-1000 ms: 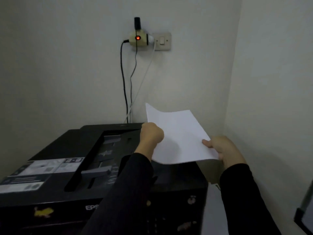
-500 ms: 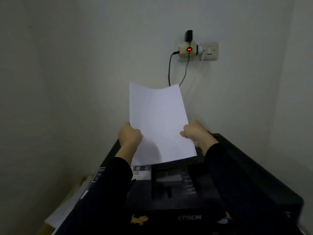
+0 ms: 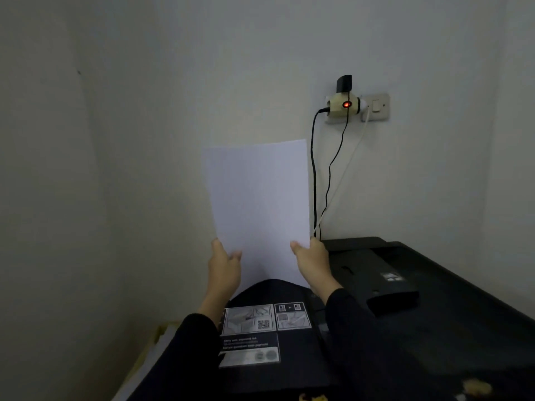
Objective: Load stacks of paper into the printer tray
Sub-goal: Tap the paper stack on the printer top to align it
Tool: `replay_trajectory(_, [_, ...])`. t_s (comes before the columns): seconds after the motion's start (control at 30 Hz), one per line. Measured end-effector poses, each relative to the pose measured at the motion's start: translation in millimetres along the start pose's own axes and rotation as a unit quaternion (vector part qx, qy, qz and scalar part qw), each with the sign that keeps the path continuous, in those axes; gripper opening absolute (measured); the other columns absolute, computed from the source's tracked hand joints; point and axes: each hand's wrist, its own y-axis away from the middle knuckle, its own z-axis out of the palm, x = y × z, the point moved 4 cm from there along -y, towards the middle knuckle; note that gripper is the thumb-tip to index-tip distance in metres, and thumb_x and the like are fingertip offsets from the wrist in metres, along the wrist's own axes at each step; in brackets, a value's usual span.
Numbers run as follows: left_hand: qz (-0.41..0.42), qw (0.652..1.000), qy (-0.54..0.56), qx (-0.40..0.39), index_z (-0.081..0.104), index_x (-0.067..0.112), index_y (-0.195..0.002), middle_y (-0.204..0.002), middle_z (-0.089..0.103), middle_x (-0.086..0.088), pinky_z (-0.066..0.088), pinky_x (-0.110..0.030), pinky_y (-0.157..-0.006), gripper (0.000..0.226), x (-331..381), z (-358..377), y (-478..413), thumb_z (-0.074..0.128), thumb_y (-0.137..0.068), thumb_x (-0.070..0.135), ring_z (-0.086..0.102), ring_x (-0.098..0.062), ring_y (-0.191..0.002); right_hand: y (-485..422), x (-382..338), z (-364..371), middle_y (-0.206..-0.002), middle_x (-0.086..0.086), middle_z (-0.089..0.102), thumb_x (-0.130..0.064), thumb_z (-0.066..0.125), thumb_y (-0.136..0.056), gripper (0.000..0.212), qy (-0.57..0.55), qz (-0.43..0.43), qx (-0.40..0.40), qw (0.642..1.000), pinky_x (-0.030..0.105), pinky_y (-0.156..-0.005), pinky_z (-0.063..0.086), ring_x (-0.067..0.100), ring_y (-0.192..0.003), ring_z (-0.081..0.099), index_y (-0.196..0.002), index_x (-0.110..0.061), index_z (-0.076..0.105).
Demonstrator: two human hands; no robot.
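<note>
A white paper stack point(image 3: 259, 204) stands nearly upright above the back left of the black printer point(image 3: 419, 322). My left hand point(image 3: 224, 267) grips its lower left edge and my right hand point(image 3: 311, 263) grips its lower right edge. The bottom edge of the paper is hidden behind a black curved part of the printer point(image 3: 269, 290). A white instruction label point(image 3: 265, 319) lies on the printer's top, between my dark sleeves.
A wall socket adapter with a red light point(image 3: 346, 104) sits above the printer, and cables point(image 3: 314, 175) hang down behind it. Pale sheets or a box point(image 3: 150, 351) lie at the lower left, beside the printer. Walls close in on the left and right.
The view has swung left, so the printer sits more to the right. Both hands raised the paper from a flat tilt to nearly upright and carried it toward the printer's back left.
</note>
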Motion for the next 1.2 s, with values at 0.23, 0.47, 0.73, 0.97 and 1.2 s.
replay_trajectory(0.23, [0.005, 0.998, 0.024, 0.058, 0.039, 0.004, -0.089, -0.084, 0.050, -0.011, 0.035, -0.030, -0.071, 0.014, 0, -5, -6, 0.043, -0.099, 0.013, 0.047, -0.022, -0.083, -4, -1, -3, -0.120, 0.016, 0.065, -0.007, 0.059, -0.090, 0.031, 0.025, -0.017, 0.033, 0.999, 0.031, -0.091, 0.048, 0.030, -0.108, 0.061, -0.119, 0.001, 0.059])
replay_trajectory(0.47, [0.022, 0.998, 0.007, 0.065, 0.040, 0.002, -0.092, -0.082, 0.051, -0.015, 0.036, -0.031, -0.070, 0.008, 11, -9, -4, 0.040, -0.099, 0.006, 0.053, -0.030, -0.088, 2, -7, -4, -0.120, 0.017, 0.063, 0.001, 0.054, -0.091, 0.030, 0.006, -0.052, 0.063, 0.997, 0.026, -0.088, 0.042, 0.030, -0.111, 0.059, -0.120, 0.003, 0.059])
replay_trajectory(0.73, [-0.009, 0.999, -0.039, -0.003, 0.030, 0.005, -0.094, -0.086, 0.044, -0.006, 0.033, -0.027, -0.072, 0.008, -13, -2, 7, 0.035, -0.099, 0.002, 0.044, -0.020, -0.089, 2, 9, -5, -0.095, 0.009, 0.058, 0.002, 0.040, -0.090, 0.021, 0.094, 0.011, 0.006, 0.996, 0.020, -0.050, 0.034, 0.011, -0.066, 0.049, -0.099, -0.004, 0.058])
replay_trajectory(0.97, [-0.036, 0.997, -0.071, -0.015, 0.033, -0.008, -0.124, -0.130, 0.049, -0.027, 0.041, -0.039, -0.097, 0.029, -12, -3, 13, 0.027, -0.096, -0.009, 0.049, -0.031, -0.124, 10, 9, -8, -0.113, 0.016, 0.061, 0.004, 0.042, -0.093, 0.026, 0.105, -0.020, 0.022, 0.994, 0.025, -0.077, 0.040, 0.019, -0.090, 0.051, -0.115, 0.005, 0.056])
replay_trajectory(1.2, [-0.014, 0.992, -0.092, 0.082, 0.039, -0.003, -0.129, -0.117, 0.058, -0.024, 0.042, -0.034, -0.075, 0.035, 17, -24, 8, 0.042, -0.094, -0.002, 0.052, -0.026, -0.088, 6, -16, -9, -0.091, 0.010, 0.059, 0.006, 0.044, -0.086, 0.020, 0.097, -0.064, 0.065, 0.991, 0.027, -0.064, 0.042, 0.023, -0.076, 0.054, -0.099, 0.003, 0.058])
